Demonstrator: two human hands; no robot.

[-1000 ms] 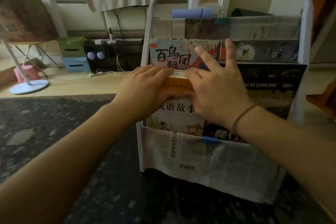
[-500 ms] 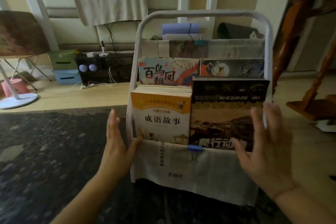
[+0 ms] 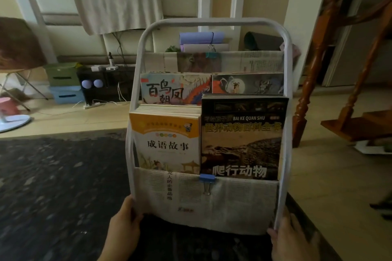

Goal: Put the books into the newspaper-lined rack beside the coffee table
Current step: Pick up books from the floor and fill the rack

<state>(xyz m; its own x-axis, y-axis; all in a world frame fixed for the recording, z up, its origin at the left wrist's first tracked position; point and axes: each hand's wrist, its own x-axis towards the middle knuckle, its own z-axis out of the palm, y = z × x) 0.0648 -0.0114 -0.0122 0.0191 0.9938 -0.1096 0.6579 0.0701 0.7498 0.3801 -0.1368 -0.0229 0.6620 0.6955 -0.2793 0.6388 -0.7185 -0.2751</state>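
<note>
In the front pocket of the rack, the orange book reading 成语故事 and the dark book marked BAI KE QUAN SHU and 爬行动物 are standing upright, touching side by side. My left grip and right grip are each resting against a lower frame leg, though I cannot tell whether fingers are wrapping it. Dark rug is lying open leftward.
</note>
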